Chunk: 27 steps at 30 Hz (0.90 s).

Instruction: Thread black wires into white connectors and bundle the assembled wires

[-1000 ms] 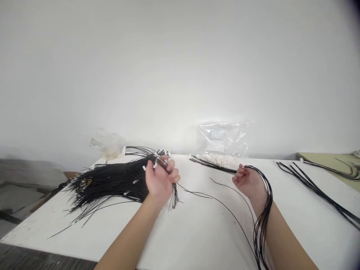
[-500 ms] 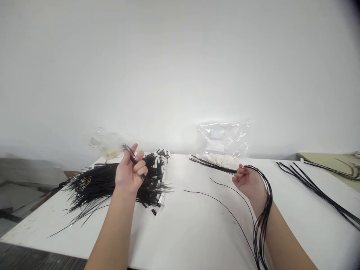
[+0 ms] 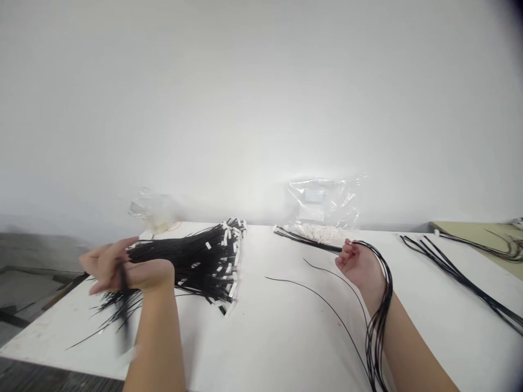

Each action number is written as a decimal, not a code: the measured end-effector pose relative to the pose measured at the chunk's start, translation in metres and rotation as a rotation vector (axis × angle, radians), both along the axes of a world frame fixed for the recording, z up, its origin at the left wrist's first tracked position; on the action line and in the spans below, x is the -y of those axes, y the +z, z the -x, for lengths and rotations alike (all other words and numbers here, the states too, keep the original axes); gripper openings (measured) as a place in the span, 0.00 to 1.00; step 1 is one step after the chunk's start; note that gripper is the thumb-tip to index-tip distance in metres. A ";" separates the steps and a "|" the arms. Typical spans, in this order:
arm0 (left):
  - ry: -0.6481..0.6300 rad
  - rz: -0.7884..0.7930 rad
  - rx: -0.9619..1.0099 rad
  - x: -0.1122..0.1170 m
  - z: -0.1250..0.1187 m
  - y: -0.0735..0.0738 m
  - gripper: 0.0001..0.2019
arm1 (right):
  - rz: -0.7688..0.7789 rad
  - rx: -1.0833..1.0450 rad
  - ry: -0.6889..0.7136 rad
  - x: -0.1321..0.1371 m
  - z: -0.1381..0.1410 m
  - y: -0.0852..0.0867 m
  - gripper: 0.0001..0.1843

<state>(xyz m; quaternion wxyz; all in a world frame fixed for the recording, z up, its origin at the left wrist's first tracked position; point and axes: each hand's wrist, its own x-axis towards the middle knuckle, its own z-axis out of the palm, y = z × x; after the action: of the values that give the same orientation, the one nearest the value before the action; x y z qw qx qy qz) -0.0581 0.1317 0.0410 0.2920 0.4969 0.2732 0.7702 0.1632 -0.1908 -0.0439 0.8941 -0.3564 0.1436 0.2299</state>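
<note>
My left hand (image 3: pixel 116 267), smeared by motion, is bent at the wrist over the left part of a pile of black wires (image 3: pixel 183 261) with white connectors. A blurred dark wire bundle (image 3: pixel 125 313) hangs down from its fingers, with a whitish blur at the lower end. My right hand (image 3: pixel 359 264) is closed, palm up, pinching the ends of several long black wires (image 3: pixel 384 305). These loop over the wrist and drop along the forearm. The exact tips are hidden by my fingers. Two thin single wires (image 3: pixel 322 298) curve over the table to its left.
Behind my right hand, a clear plastic bag (image 3: pixel 327 201) holds small white pieces (image 3: pixel 321 232). A connector-ended wire bundle (image 3: pixel 304 239) lies before it. More black wires (image 3: pixel 461 275) lie right, beside a greenish board (image 3: pixel 482 234). Another clear bag (image 3: pixel 153 209) stands back left on the white table (image 3: pixel 253 337).
My left hand has swung left and down from above the pile's middle, its wrist bending and the dark bundle turning to hang downward. My right hand is nearly still, with its wires.
</note>
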 end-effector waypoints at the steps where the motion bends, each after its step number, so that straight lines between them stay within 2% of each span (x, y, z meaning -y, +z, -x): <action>1: 0.242 -0.198 -0.016 -0.007 0.002 -0.005 0.32 | 0.000 -0.001 0.002 0.000 0.000 0.000 0.06; 2: 0.412 -0.358 -0.089 -0.012 0.003 -0.009 0.31 | 0.000 -0.002 0.004 0.000 0.000 0.000 0.06; 3: 0.502 -0.465 -0.207 -0.016 0.004 -0.014 0.29 | 0.001 -0.001 0.004 0.000 -0.001 -0.001 0.06; 4: 0.517 -0.497 -0.394 -0.018 0.004 -0.017 0.27 | 0.002 -0.002 0.003 0.000 -0.001 -0.001 0.06; 5: 0.516 -0.466 -0.593 -0.018 0.003 -0.020 0.23 | 0.003 -0.003 0.003 0.000 -0.001 -0.001 0.06; 7: 0.522 -0.310 -0.845 -0.015 0.001 -0.024 0.16 | 0.003 -0.010 0.004 0.001 -0.002 -0.002 0.06; 9: 0.446 -0.167 -1.038 -0.013 -0.001 -0.027 0.13 | 0.003 -0.010 0.007 0.001 -0.003 -0.003 0.07; 11: 0.317 -0.031 -1.209 -0.015 -0.002 -0.030 0.13 | 0.007 -0.001 0.012 0.001 -0.004 -0.004 0.06; 13: 0.220 0.059 -1.323 -0.020 -0.002 -0.034 0.12 | 0.016 0.007 0.015 0.001 -0.004 -0.005 0.05; 17: 0.162 0.052 -1.311 -0.017 -0.013 -0.038 0.12 | 0.033 0.027 0.011 -0.001 -0.002 -0.003 0.03; 19: 0.056 -0.008 -1.251 0.000 -0.026 -0.039 0.11 | 0.061 0.064 0.012 -0.002 0.000 -0.002 0.04; 22: -0.165 -0.239 -1.180 0.043 -0.047 -0.044 0.09 | 0.135 0.140 0.046 -0.005 0.002 0.000 0.08; 27: -0.642 -0.655 -1.258 0.123 -0.063 -0.072 0.09 | 0.338 0.310 0.127 -0.010 0.007 0.001 0.18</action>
<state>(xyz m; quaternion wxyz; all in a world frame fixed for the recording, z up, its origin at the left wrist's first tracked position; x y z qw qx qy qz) 0.0053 0.0086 -0.0314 0.1289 0.9562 -0.0110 0.2626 0.1564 -0.1809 -0.0431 0.8169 -0.5403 0.0185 0.2011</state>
